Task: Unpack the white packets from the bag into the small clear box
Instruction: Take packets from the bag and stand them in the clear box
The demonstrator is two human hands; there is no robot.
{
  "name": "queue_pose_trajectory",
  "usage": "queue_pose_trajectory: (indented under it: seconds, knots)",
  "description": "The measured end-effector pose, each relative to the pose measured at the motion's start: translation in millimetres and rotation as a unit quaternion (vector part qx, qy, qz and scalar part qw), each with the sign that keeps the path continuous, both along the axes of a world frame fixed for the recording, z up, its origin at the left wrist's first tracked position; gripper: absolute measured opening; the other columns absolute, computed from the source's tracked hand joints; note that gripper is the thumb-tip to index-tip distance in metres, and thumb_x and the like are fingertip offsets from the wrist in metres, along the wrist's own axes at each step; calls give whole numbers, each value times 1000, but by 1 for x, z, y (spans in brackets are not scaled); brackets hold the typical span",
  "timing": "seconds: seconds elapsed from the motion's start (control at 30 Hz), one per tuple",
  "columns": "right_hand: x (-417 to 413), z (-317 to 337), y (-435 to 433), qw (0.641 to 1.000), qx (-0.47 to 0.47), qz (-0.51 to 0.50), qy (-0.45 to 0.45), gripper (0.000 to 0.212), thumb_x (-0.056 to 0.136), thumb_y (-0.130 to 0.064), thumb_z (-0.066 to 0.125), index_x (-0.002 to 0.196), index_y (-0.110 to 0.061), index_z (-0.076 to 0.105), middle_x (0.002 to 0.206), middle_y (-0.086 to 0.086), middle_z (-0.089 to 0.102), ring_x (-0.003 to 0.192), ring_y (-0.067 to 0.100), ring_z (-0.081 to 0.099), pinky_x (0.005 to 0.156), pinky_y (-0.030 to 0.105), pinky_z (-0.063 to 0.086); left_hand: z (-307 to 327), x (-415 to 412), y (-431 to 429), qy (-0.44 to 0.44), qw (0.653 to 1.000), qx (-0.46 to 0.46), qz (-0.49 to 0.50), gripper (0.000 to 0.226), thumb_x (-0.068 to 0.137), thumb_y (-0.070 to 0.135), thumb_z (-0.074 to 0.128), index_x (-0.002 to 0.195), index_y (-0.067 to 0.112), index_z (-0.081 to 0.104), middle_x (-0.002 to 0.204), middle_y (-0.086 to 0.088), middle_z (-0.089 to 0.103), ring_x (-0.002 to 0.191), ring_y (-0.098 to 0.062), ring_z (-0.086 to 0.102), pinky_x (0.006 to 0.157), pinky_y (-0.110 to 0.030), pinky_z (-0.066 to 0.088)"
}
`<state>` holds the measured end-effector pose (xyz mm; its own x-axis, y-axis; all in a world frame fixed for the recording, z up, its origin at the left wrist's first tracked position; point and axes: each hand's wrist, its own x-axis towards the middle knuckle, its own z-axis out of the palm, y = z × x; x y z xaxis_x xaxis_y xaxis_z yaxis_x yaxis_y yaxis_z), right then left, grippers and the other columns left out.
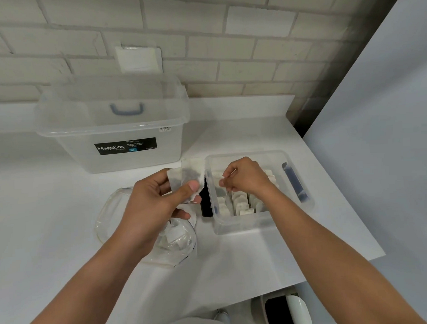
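Note:
My left hand grips a small stack of white packets between thumb and fingers, above the clear plastic bag lying on the counter. A few packets remain inside the bag. My right hand hovers over the small clear box, its fingertips curled together; whether it pinches a packet is hard to tell. Several white packets stand in rows inside the box.
A large clear lidded storage box with a black label stands at the back left. A dark object lies between bag and small box. The white counter ends at right and front; a bin sits below.

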<state>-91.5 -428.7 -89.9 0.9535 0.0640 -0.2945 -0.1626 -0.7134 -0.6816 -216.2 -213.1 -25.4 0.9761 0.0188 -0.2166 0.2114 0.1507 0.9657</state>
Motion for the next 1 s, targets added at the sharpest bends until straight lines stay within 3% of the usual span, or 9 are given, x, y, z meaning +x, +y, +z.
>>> queue_pose_trajectory:
  seconds: [0.1,0.23,0.33,0.4,0.43,0.53,0.67,0.83,1.0]
  knots:
    - [2,-5,4,999,-44,-1,2,19,77,-20,88,81,-13,71,66,0,74,61,11,72,65,25,58,-1,0,-3,3,1000,8,-7,22,84,16,77,106,14,74,96,-4,79,85,-27,77,51,-26,53]
    - [-9,15,-5,995,-93,4,-43,29,76,-37,88,96,-20,76,86,-8,71,87,13,69,81,30,56,-1,1,-6,-4,1000,15,-21,23,82,18,80,105,14,74,95,-6,78,85,-29,76,53,-27,53]
    - [-35,53,-12,990,102,-37,-87,23,83,-32,83,104,-25,76,89,-4,76,84,12,74,89,36,60,-1,3,-9,-10,999,32,-33,21,82,17,81,102,14,75,92,-7,78,81,-27,76,55,-29,53]
    - [-58,81,-13,966,244,-17,-78,22,89,-25,79,111,-23,75,97,1,78,86,18,76,85,36,61,-1,5,-13,-21,997,55,-44,19,81,16,82,99,15,75,87,-8,77,75,-24,74,55,-32,53]
    - [-67,92,-12,961,267,14,-73,25,90,-23,77,115,-23,74,101,1,77,88,20,75,83,34,62,-1,6,-15,-28,996,68,-53,20,81,16,82,99,15,76,84,-8,77,72,-23,72,55,-33,54]
    - [-82,103,-10,969,215,100,-74,29,88,-25,79,116,-29,75,102,-5,76,91,19,73,87,35,61,-1,7,-22,-43,991,90,-84,22,80,16,83,101,16,76,79,-8,76,68,-22,70,54,-32,55]
    - [-85,96,-17,973,189,90,-98,14,87,-17,81,100,-21,78,94,-3,77,89,26,72,86,41,61,0,8,-28,-29,992,70,-105,22,82,19,81,104,18,76,86,-10,77,77,-24,73,58,-29,55]
    - [-95,80,-26,944,316,-18,-97,15,86,1,77,85,-12,69,83,4,71,77,21,69,71,32,58,-2,8,-35,47,993,-78,-73,22,91,20,68,111,13,74,104,-15,76,98,-29,74,65,-25,59]
    - [-102,64,-17,887,448,-83,-72,26,89,10,67,89,-17,65,96,9,69,84,28,72,73,36,58,-3,9,-39,58,989,-132,-43,21,99,13,59,113,8,73,106,-16,75,97,-26,74,68,-25,60]
